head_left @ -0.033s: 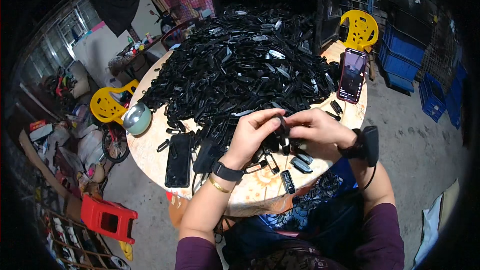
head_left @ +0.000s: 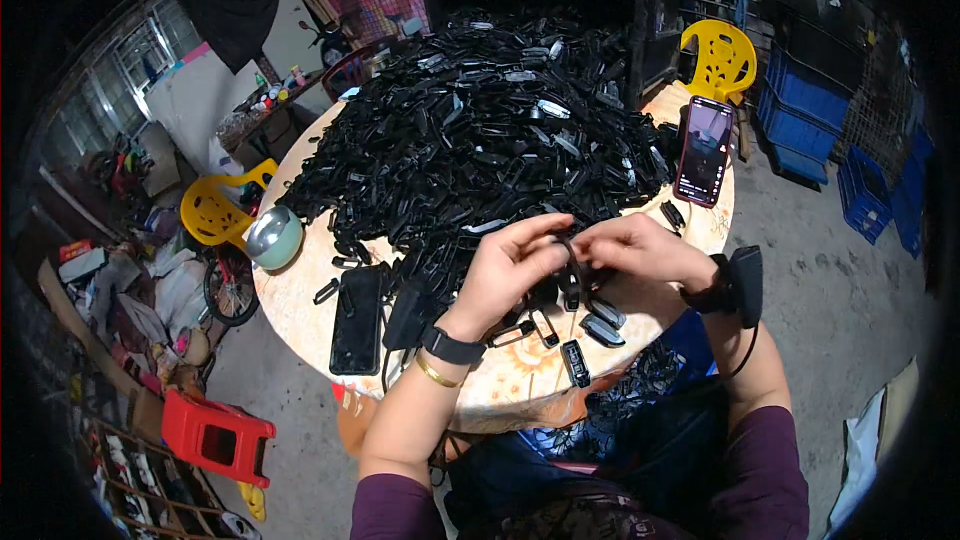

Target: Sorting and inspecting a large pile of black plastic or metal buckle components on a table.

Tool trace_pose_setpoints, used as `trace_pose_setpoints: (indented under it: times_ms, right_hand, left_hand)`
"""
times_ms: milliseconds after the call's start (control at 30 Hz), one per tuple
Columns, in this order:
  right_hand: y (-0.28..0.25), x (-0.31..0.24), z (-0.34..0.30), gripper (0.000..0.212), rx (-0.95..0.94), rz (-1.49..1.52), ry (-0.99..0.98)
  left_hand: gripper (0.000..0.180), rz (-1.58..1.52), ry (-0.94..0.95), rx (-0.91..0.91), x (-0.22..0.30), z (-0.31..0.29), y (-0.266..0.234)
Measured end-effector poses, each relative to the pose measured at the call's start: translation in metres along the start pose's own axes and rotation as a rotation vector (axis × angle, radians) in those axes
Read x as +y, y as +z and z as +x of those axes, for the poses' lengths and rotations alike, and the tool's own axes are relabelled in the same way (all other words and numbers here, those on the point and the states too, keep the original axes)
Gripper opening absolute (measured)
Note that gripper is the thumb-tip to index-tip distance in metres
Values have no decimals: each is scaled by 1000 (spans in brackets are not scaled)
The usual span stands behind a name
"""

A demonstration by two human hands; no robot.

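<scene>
My left hand [head_left: 512, 268] and my right hand [head_left: 645, 248] meet at the front of a large heap of small black plastic parts [head_left: 490, 150]. Both hands are closed around a small black plastic part [head_left: 571, 285] held between the fingertips, and my fingers hide much of it. On the table just below my hands lie a thin black frame [head_left: 544, 327], a black part with a pale pattern inside [head_left: 575, 364] and glossy grey-black oval pieces [head_left: 603, 328].
The round table [head_left: 300, 315] has a pale flowered top. A dark phone [head_left: 356, 320] lies at left; a lit phone [head_left: 706, 152] stands at right. A rounded silver-and-green object [head_left: 275, 238] sits at the left edge. Nearby are yellow chairs [head_left: 212, 212], a red stool [head_left: 217, 437] and blue crates [head_left: 803, 105].
My fingertips have shifted slightly around the black part, and more of it shows below them. My right hand has moved a little to the right.
</scene>
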State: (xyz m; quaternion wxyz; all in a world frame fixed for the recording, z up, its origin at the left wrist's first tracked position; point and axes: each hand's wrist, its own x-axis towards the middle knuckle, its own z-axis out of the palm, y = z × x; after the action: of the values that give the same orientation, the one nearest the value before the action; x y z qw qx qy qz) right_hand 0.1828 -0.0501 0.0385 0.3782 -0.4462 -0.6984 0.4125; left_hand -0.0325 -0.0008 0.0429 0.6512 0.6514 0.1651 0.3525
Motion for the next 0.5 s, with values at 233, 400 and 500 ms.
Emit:
trace_pose_setpoints:
  times_ms: [233, 400, 500]
  right_hand:
    - [0, 11, -13, 29, -35, -750, -258]
    - [6, 5, -12, 30, -54, -854, -213]
    - [6, 20, -8, 29, 125, -722, -253]
  left_hand:
    - [28, 832, 28, -500, -4, -11, 34]
    - [15, 610, 30, -272, -17, -3, 19]
    - [14, 883, 256, 157, -19, 22, 0]
